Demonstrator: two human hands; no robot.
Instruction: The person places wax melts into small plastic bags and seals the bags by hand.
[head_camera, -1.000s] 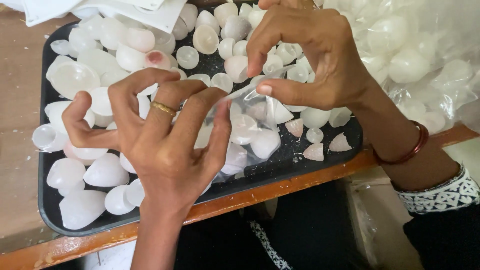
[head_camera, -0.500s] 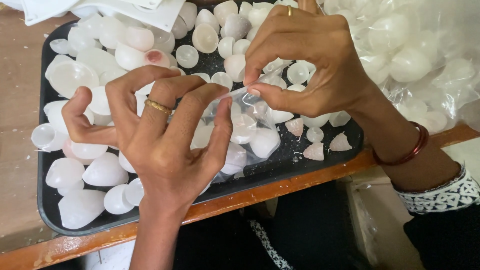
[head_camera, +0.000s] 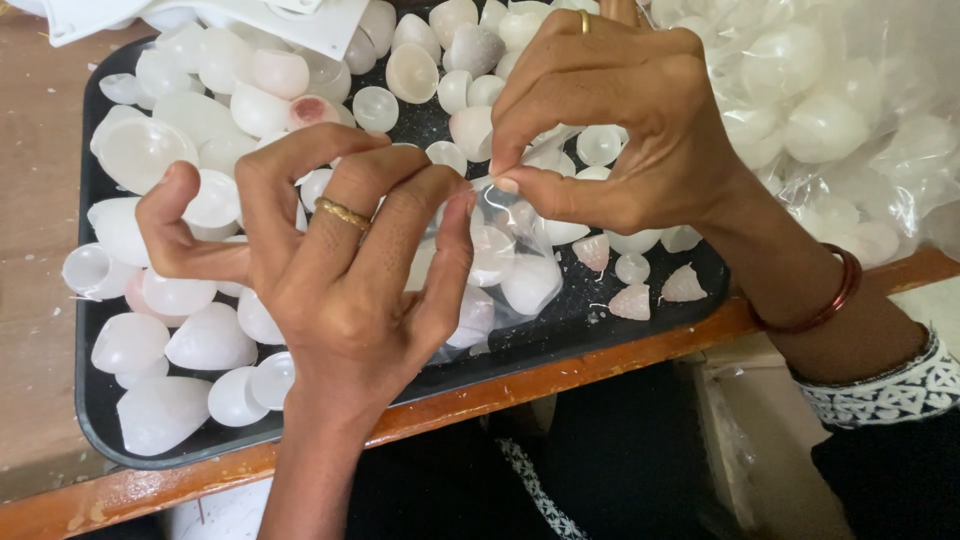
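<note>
A small clear plastic bag with a few white plastic pieces inside hangs between my hands over a black tray. My left hand, with a gold ring, pinches the bag's left top edge with its fingertips. My right hand pinches the right top edge between thumb and forefinger. The tray is piled with several white and translucent dome-shaped plastic shells. A few small pinkish cone-shaped pieces lie near the tray's right front corner.
The tray sits on a wooden table whose orange front edge runs below it. A large clear bag full of white shells lies at the right. White flat sheets rest at the tray's far side.
My right hand has come down and left to meet my left hand, and both now pinch the top of the small clear bag.
</note>
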